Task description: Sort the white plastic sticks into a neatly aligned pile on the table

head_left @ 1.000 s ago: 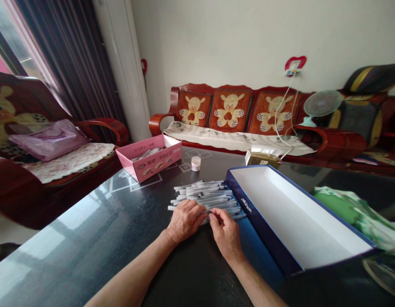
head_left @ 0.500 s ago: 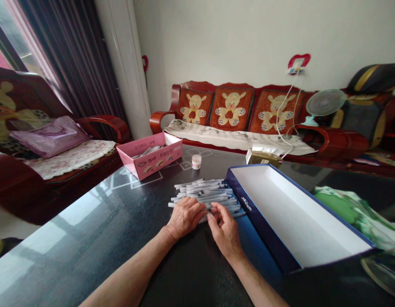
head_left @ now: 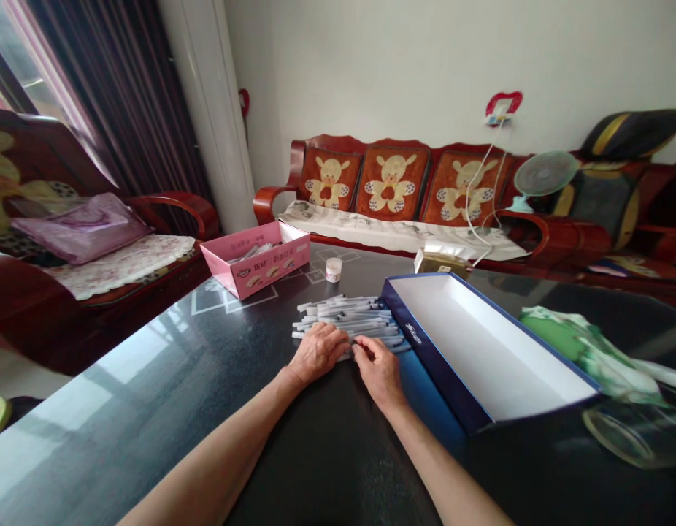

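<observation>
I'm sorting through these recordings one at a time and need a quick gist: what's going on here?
A person has both hands at the near side of a pile of whitish pen-like sticks on a dark glossy table. The left hand and right hand nearly meet at the fingertips; what they grip is too small to make out. Beyond the pile stand a small tub and a pink box with thin pieces inside. An open blue box lies to the right.
</observation>
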A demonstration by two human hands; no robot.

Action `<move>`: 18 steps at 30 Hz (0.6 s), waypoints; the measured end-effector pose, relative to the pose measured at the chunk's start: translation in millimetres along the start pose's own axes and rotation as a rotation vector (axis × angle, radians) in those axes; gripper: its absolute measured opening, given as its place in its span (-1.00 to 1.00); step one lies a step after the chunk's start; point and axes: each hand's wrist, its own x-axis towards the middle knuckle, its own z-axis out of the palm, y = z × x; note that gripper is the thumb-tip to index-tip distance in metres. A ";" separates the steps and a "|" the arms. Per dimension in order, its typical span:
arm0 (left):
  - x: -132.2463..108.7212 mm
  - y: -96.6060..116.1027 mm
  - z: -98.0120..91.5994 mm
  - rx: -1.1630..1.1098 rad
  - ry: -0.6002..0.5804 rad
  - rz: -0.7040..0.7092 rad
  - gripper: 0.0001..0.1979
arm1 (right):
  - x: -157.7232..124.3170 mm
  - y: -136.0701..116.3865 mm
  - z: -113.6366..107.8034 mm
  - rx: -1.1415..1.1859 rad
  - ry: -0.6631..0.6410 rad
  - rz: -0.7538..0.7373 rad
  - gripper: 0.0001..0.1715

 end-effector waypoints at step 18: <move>-1.4 7.7 -8.6 -0.010 0.004 0.041 -0.78 | -5.2 -7.1 -2.8 0.054 0.040 0.003 -0.75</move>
